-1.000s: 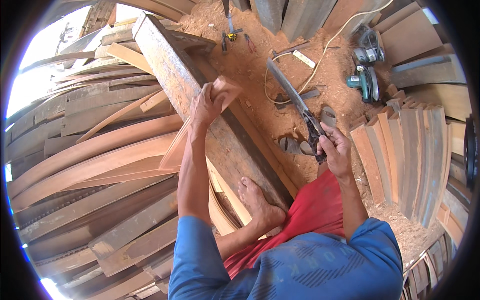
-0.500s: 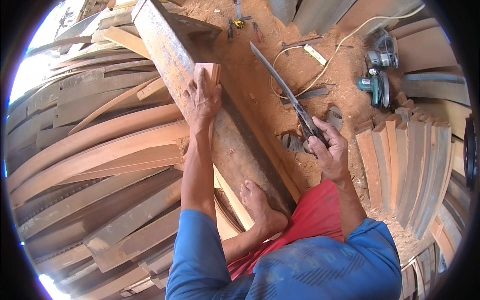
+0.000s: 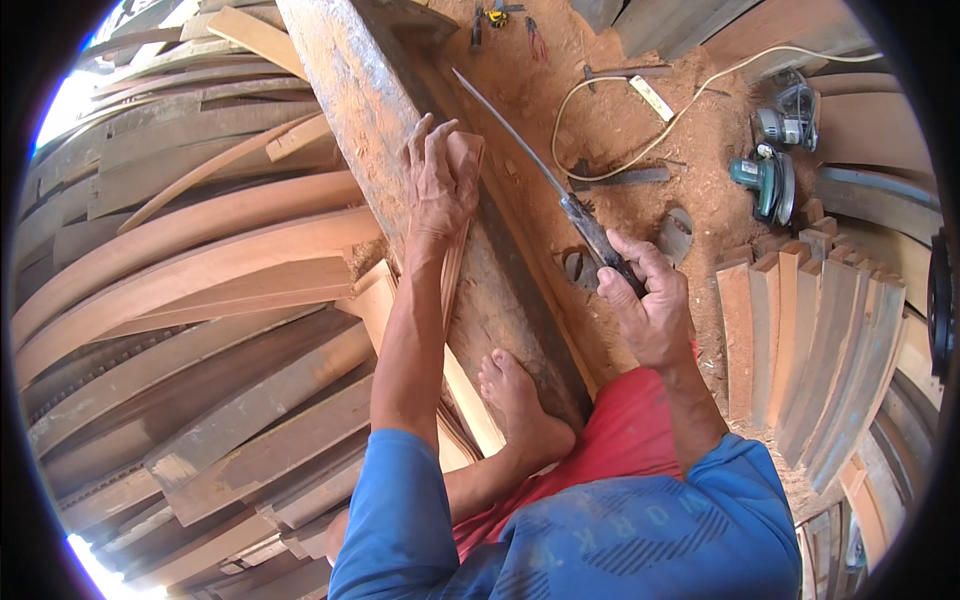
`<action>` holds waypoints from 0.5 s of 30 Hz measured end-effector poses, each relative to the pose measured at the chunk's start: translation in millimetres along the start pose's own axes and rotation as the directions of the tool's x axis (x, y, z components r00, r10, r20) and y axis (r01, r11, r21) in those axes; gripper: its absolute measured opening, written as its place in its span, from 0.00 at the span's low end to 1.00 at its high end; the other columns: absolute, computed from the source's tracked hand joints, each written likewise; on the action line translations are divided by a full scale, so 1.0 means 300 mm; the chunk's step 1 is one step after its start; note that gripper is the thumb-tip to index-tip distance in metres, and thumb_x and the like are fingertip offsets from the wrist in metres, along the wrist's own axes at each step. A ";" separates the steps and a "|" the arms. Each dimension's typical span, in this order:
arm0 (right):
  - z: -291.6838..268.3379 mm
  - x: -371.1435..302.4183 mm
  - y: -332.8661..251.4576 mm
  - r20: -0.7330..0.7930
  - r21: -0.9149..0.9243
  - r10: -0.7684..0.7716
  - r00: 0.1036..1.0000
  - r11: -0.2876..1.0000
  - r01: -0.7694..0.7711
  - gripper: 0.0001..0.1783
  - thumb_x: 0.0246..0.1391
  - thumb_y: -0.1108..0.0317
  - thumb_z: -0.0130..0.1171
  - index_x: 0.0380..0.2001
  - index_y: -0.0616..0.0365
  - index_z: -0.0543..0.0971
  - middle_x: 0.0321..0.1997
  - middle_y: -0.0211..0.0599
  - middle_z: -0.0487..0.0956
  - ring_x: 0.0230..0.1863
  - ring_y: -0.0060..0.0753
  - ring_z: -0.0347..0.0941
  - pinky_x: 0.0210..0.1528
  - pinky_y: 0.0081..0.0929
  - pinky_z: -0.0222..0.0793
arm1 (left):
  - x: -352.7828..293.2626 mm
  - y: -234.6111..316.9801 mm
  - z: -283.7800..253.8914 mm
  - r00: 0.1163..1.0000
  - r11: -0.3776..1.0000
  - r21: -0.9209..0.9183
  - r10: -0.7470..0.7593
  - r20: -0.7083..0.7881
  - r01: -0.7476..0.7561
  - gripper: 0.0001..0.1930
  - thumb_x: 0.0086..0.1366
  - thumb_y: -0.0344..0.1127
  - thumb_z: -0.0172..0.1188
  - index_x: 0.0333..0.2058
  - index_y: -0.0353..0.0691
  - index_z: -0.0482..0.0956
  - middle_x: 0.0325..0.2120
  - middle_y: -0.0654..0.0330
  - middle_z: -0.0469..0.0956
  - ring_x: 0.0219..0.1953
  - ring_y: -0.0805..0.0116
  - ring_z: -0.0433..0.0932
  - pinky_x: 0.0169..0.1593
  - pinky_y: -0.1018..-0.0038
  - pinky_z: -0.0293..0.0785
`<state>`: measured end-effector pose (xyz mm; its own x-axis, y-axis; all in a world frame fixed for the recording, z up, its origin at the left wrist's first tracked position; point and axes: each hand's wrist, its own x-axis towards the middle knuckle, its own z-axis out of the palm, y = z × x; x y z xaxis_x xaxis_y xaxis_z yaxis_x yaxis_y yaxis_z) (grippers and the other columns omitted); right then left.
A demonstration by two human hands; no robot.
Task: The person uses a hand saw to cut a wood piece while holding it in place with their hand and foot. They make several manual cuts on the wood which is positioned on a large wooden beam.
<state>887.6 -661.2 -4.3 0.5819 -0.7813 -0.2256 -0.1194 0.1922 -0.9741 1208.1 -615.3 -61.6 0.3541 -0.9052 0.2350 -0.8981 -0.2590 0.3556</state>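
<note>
My left hand (image 3: 438, 190) grips a reddish wooden board (image 3: 466, 157) near its far end, fingers over its side. The board lies lengthwise on a thick, worn timber beam (image 3: 345, 60), partly hidden by my hand and forearm. In my right hand (image 3: 650, 300) is the dark handle of a machete (image 3: 530, 150). Its long, narrow blade points up and left, its tip close to the beam's right edge and apart from the board. My bare foot (image 3: 512, 395) rests on the near part of the beam.
Stacked planks (image 3: 200, 260) fill the left side. Upright curved boards (image 3: 800, 330) stand at right, below a green circular saw (image 3: 765, 182) and another power tool (image 3: 785, 122). A cable with a white power strip (image 3: 650, 98) and pliers (image 3: 537, 40) lie on the sawdust-covered ground.
The board's far end and my left hand have shifted right on the beam. My right hand has moved slightly left and down, and the machete's blade has turned more edge-on.
</note>
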 end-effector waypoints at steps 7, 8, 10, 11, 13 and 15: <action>0.088 -0.016 0.008 -0.024 0.062 0.046 0.999 0.997 -0.044 0.20 0.68 0.71 0.63 0.59 0.68 0.77 0.30 0.34 0.83 0.31 0.17 0.77 0.36 0.22 0.75 | 0.006 -0.017 -0.009 1.000 0.995 -0.096 -0.015 -0.018 0.014 0.16 0.67 0.41 0.65 0.53 0.50 0.84 0.60 0.47 0.75 0.68 0.42 0.66 0.71 0.49 0.58; 0.095 -0.019 0.012 -0.026 0.062 0.048 0.999 0.997 -0.046 0.20 0.68 0.71 0.63 0.59 0.68 0.77 0.30 0.34 0.83 0.31 0.18 0.77 0.35 0.21 0.74 | 0.007 -0.025 -0.008 1.000 0.996 -0.092 0.012 -0.021 -0.014 0.15 0.67 0.41 0.65 0.52 0.51 0.84 0.59 0.49 0.77 0.68 0.44 0.66 0.71 0.50 0.58; 0.103 -0.026 0.025 -0.021 0.055 0.047 0.999 0.997 -0.046 0.20 0.68 0.71 0.63 0.59 0.68 0.77 0.30 0.34 0.83 0.31 0.18 0.77 0.35 0.21 0.74 | 0.006 -0.034 -0.003 1.000 0.997 -0.074 0.028 0.002 -0.028 0.15 0.67 0.40 0.65 0.52 0.52 0.85 0.58 0.50 0.77 0.68 0.48 0.68 0.71 0.53 0.57; 0.106 -0.026 0.027 -0.020 0.053 0.044 0.999 0.998 -0.043 0.20 0.68 0.71 0.63 0.59 0.68 0.77 0.30 0.34 0.83 0.31 0.18 0.77 0.35 0.21 0.74 | 0.009 -0.037 -0.002 0.999 0.997 -0.064 0.039 0.012 -0.038 0.15 0.67 0.39 0.65 0.52 0.52 0.85 0.58 0.50 0.77 0.67 0.50 0.69 0.71 0.54 0.57; 0.114 -0.027 0.025 -0.023 0.056 0.043 0.999 0.998 -0.042 0.19 0.68 0.71 0.63 0.59 0.68 0.78 0.30 0.34 0.83 0.31 0.17 0.77 0.35 0.21 0.74 | 0.010 -0.037 0.003 0.999 0.995 -0.087 0.041 -0.011 -0.041 0.15 0.66 0.39 0.65 0.51 0.53 0.85 0.57 0.51 0.78 0.68 0.51 0.69 0.71 0.54 0.56; 0.117 -0.025 0.023 -0.027 0.059 0.042 0.999 0.997 -0.040 0.19 0.68 0.72 0.63 0.59 0.69 0.78 0.29 0.34 0.83 0.31 0.17 0.77 0.35 0.21 0.74 | 0.016 -0.031 0.004 0.998 0.994 -0.096 0.051 -0.028 -0.054 0.14 0.67 0.38 0.64 0.50 0.53 0.85 0.55 0.53 0.80 0.68 0.50 0.68 0.71 0.53 0.56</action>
<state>910.7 -633.1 -8.8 0.5541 -0.7886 -0.2664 -0.0953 0.2579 -0.9615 1217.8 -617.6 -64.9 0.3145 -0.9077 0.2778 -0.8865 -0.1763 0.4277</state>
